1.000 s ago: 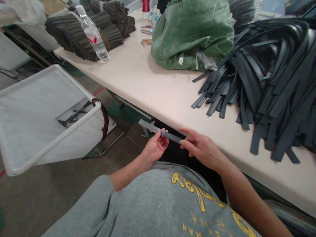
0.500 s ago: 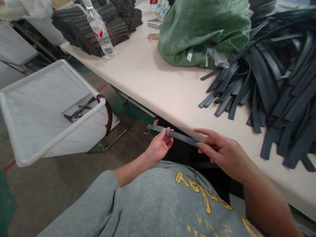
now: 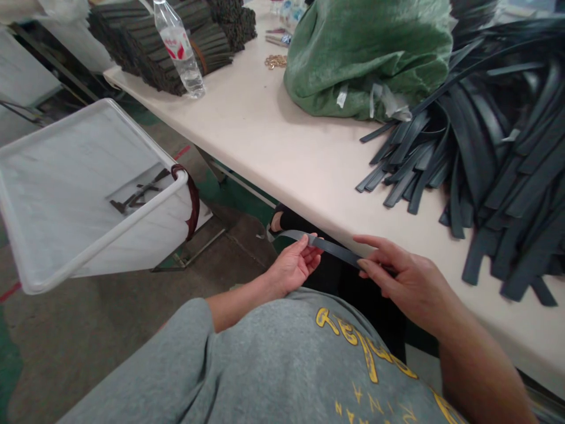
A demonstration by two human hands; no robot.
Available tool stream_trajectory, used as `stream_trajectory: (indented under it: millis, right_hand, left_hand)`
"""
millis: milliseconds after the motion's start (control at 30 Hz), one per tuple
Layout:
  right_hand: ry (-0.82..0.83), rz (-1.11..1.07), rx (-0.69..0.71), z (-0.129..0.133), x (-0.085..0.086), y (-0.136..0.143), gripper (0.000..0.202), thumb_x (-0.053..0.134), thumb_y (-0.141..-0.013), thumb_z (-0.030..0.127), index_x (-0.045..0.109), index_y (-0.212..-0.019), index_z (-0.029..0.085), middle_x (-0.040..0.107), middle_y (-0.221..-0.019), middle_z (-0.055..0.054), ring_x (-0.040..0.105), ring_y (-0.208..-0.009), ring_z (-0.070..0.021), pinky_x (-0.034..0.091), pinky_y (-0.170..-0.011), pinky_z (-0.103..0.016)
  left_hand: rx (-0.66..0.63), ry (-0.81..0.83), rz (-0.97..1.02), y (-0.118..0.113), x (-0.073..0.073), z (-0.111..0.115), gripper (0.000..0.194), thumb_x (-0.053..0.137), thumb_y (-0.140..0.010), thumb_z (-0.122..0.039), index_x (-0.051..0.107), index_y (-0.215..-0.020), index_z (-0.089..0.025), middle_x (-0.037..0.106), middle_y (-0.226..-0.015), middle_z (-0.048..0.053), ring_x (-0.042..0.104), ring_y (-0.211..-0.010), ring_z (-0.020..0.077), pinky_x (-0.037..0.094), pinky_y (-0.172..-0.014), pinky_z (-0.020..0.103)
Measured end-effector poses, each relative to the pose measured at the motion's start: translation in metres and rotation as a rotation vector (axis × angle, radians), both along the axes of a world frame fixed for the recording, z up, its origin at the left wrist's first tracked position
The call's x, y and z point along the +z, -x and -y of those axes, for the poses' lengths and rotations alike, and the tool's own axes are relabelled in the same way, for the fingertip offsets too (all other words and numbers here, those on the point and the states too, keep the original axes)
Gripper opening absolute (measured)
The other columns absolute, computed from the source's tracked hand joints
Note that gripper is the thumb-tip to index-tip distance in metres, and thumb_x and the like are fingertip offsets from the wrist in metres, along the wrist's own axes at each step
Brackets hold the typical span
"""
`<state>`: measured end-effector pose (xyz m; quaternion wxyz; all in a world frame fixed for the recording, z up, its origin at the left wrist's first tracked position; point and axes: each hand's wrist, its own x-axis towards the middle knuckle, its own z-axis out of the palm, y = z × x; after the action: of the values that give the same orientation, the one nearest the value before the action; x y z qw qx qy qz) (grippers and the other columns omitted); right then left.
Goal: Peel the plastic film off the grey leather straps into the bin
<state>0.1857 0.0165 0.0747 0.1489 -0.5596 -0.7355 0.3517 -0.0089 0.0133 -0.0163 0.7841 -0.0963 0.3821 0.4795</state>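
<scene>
A dark grey strap point(image 3: 338, 251) stretches between my two hands, just in front of the table's near edge. My left hand point(image 3: 295, 263) pinches it between thumb and fingers, and a paler end curves out past that hand to the left. My right hand point(image 3: 399, 274) grips the strap farther right, thumb below and index finger stretched out along the table edge. The strap's right end is hidden by my right hand. To the right, a large heap of similar dark straps point(image 3: 479, 141) lies on the table, some ends hanging towards me.
On the pale table point(image 3: 247, 132) stand a green sack point(image 3: 366, 59) and a water bottle point(image 3: 180, 50) beside bundled dark strips point(image 3: 132, 44). Small gold-coloured metal pieces point(image 3: 276, 61) lie near the sack. A white bin point(image 3: 88, 176) with dark scraps stands at the left.
Both hands have shifted slightly to the right with the strap. More of the strap now shows past my left hand, bending in an arc.
</scene>
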Motion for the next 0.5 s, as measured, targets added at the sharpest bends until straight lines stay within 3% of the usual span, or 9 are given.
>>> stream_trajectory:
  millis: [167, 233, 367, 500]
  right_hand:
    - [-0.101, 0.132, 0.053, -0.016, -0.032, 0.038, 0.035, 0.053, -0.09, 0.027, 0.063, -0.123, 0.023, 0.075, -0.082, -0.001, 0.067, -0.066, -0.0187, 0.05, -0.061, -0.03]
    - [-0.09, 0.111, 0.094, -0.014, -0.034, 0.036, 0.037, 0.054, -0.089, 0.028, 0.061, -0.126, 0.024, 0.076, -0.086, -0.002, 0.069, -0.072, -0.0195, 0.051, -0.064, -0.03]
    - [-0.109, 0.026, 0.21, 0.01, -0.003, -0.005, 0.038, 0.062, -0.086, 0.031, 0.062, -0.124, 0.03, 0.075, -0.103, -0.002, 0.071, -0.085, -0.0201, 0.056, -0.072, -0.031]
    - [-0.255, -0.054, 0.191, 0.036, 0.036, -0.04, 0.023, 0.06, -0.089, 0.028, 0.068, -0.11, 0.033, 0.075, -0.087, -0.002, 0.07, -0.066, -0.0177, 0.055, -0.055, -0.028]
  left_hand:
    - [-0.056, -0.023, 0.005, -0.007, 0.004, 0.006, 0.019, 0.057, -0.095, -0.025, 0.072, -0.092, -0.013, 0.074, -0.086, 0.006, 0.068, -0.072, 0.0107, 0.052, -0.068, 0.021]
    - [-0.03, -0.018, -0.003, -0.004, 0.003, 0.004, 0.019, 0.056, -0.096, -0.023, 0.072, -0.091, -0.012, 0.074, -0.087, 0.006, 0.067, -0.072, 0.0102, 0.053, -0.068, 0.02]
    - [0.014, 0.036, -0.027, 0.005, 0.003, -0.003, 0.02, 0.054, -0.096, -0.024, 0.071, -0.092, -0.014, 0.074, -0.091, 0.006, 0.066, -0.068, 0.0092, 0.053, -0.064, 0.02]
    - [-0.026, 0.065, -0.003, 0.005, 0.004, -0.004, 0.019, 0.055, -0.096, -0.023, 0.071, -0.092, -0.013, 0.074, -0.09, 0.006, 0.066, -0.067, 0.0099, 0.053, -0.061, 0.021]
